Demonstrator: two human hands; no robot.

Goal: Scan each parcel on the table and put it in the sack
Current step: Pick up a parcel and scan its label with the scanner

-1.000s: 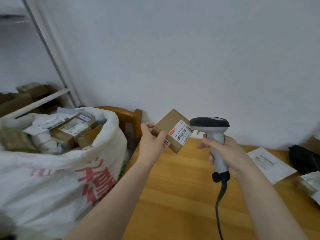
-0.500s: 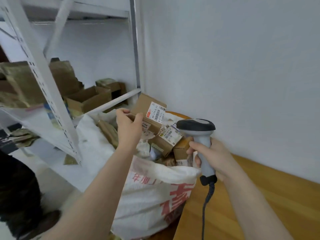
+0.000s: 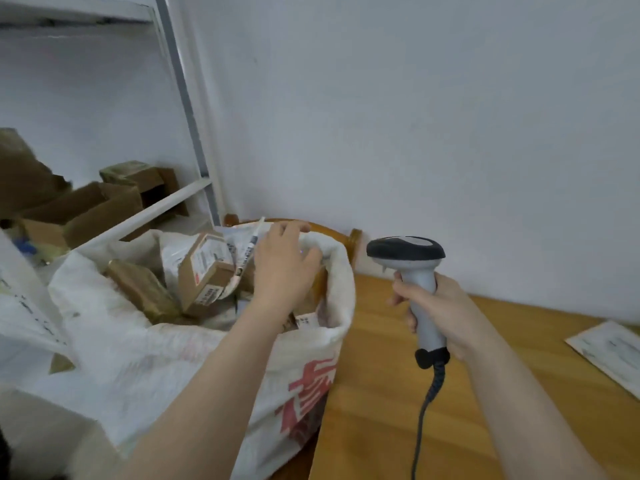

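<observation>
at centre left of the frame, the left hand (image 3: 284, 268) hung loose-fingered, empty, over the sack (image 3: 173, 358), where a cardboard parcel (image 3: 204, 271) lay tilted. it looked light and stiff, best pinched across opposite edges. the right hand (image 3: 443, 306) gripped the scanner (image 3: 405, 252).

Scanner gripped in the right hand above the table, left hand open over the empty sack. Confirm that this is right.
Wrong in one respect: the sack is not empty. The head view shows cardboard parcels piled inside it. The rest holds: the right hand grips the scanner above the table, and the left hand is open over the sack.
</observation>
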